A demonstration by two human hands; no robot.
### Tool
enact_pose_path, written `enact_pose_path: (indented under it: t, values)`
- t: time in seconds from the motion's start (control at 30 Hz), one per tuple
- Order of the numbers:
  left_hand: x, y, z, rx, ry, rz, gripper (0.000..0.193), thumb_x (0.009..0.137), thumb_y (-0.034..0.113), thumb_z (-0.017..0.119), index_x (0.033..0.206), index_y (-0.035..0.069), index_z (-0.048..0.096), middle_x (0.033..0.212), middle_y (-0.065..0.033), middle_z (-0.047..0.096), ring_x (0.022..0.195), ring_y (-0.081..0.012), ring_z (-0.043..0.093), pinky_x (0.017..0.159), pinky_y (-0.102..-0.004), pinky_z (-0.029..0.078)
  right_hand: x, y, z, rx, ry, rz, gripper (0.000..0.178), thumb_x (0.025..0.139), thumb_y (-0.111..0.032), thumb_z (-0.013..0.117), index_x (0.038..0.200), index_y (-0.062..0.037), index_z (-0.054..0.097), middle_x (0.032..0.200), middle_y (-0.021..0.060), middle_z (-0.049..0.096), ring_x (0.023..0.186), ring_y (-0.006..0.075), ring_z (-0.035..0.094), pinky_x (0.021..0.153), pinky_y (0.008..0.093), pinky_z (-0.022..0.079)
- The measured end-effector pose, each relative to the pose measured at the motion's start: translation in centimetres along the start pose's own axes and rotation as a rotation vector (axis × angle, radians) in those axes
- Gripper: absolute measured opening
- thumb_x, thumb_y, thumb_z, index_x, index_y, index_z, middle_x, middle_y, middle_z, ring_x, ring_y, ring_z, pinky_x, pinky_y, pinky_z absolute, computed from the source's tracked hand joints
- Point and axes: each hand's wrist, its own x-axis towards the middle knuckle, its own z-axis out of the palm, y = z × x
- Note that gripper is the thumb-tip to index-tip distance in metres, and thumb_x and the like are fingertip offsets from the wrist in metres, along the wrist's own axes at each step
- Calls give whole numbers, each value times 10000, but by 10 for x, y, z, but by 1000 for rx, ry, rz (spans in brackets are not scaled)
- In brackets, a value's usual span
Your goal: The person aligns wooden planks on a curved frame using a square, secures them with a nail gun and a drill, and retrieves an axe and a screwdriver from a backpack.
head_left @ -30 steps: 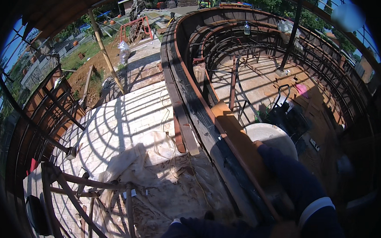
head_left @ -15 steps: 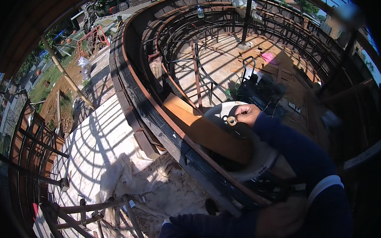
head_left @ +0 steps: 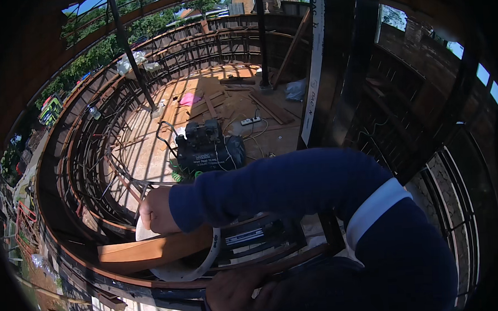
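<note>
My right hand (head_left: 158, 210) is closed above the far side of a white bucket (head_left: 181, 273). What its fingers hold, if anything, is hidden behind the knuckles. A curved orange-brown wooden board (head_left: 134, 252) lies across the bucket, one end reaching over the dark curved frame. Low in the picture, in deep shade, my left hand (head_left: 233, 295) is by the near rail (head_left: 171, 285); its fingers are too dark to read. My right arm, in a blue sleeve with a white band, crosses above the frame.
Beyond my arm stands a black air compressor (head_left: 204, 152) with a handle. A white power strip (head_left: 251, 121) and cables lie behind it. Loose planks (head_left: 270, 107) and pink cloth (head_left: 190, 98) are on the floor. Dark posts (head_left: 262, 41) rise from it, and tiered curved railing surrounds everything.
The view has swung to the right, so the frame and bucket now appear farther left. The small ring-shaped piece seen at my right fingertips is now out of sight.
</note>
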Motion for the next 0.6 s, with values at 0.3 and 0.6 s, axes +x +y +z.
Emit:
enact_pose_path:
  t: [0.3, 0.6]
  values:
    - [-16, 12, 45, 8, 172, -359, 285, 931, 84, 596, 1163, -79, 621, 948, -168, 691, 819, -199, 658, 719, -323, 545, -340, -101, -133, 155, 380, -179, 203, 902, -116, 593, 1046, 8, 664, 884, 135, 671, 715, 244, 666, 665, 333, 526]
    - [80, 131, 191, -190, 884, 95, 350, 935, 265, 622, 708, 1, 590, 607, -147, 590, 597, -241, 623, 650, -337, 568, -834, 72, 50, 991, 1718, 1237, 113, 888, -161, 558, 847, -56, 555, 640, 45, 509, 482, 162, 497, 411, 315, 423]
